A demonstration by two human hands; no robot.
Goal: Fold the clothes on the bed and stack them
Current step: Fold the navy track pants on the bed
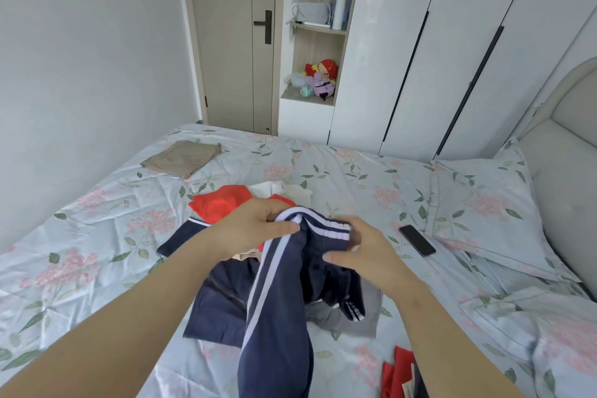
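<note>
Navy track pants [274, 317]: likely soft, light, limp; hang below the hands. Left hand [258, 226] pinches the waistband [323, 226]; right hand [365, 249] grips it alongside. Best hold: waistband corners.

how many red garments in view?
2. One red fabric garment lies in the pile beyond the left hand; a second red piece sits at the bottom edge, right of the navy white-striped trousers. Others may be buried.

Bright, soft daylight, bowed edges, slight blur

Matt navy cloth trousers [277, 294], glossy white wardrobe doors [420, 42], glossy black phone [417, 240]
</note>
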